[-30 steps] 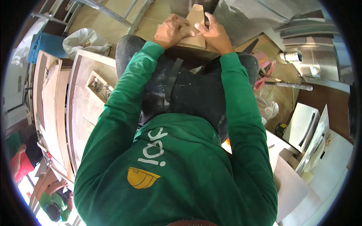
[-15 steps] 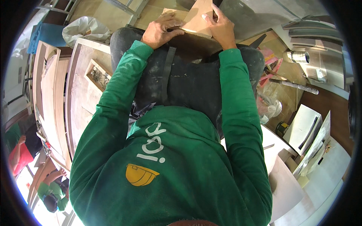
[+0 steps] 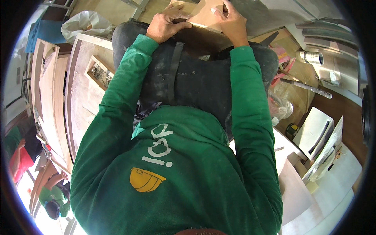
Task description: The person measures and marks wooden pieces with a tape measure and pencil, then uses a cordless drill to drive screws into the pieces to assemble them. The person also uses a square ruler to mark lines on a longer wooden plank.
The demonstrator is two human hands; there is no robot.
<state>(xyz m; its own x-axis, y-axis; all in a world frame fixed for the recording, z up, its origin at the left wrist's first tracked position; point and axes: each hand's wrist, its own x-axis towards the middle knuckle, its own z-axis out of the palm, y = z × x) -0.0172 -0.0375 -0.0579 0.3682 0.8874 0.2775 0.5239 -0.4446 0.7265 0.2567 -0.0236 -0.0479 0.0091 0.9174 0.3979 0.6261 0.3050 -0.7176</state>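
Observation:
At the top, beyond my knees, a flat tan wood piece (image 3: 205,16) lies at an angle over a paler wooden board (image 3: 184,6). My left hand (image 3: 166,24) rests on the board's left part, fingers stretched across it and thumb along the near edge, so it grips the board. On the other side, my right hand (image 3: 232,24) is closed on the tan piece, thumb on its face and fingers at its right edge. The near edge of the wood sits above my dark trousers. The far ends of both pieces are cut off by the picture's upper rim.
Left are a small wooden box of metal hardware (image 3: 99,73), a white sack (image 3: 85,26), a blue crate (image 3: 47,35) and long timber panels (image 3: 51,94). Right are a dark blade-like piece (image 3: 270,38), a metal can (image 3: 311,57) and a rod (image 3: 307,88). Another person (image 3: 54,201) is lower left.
My right hand's fingers have shifted slightly on the tan piece, and both hands with the wood sit a little higher in the picture. Both grips are kept.

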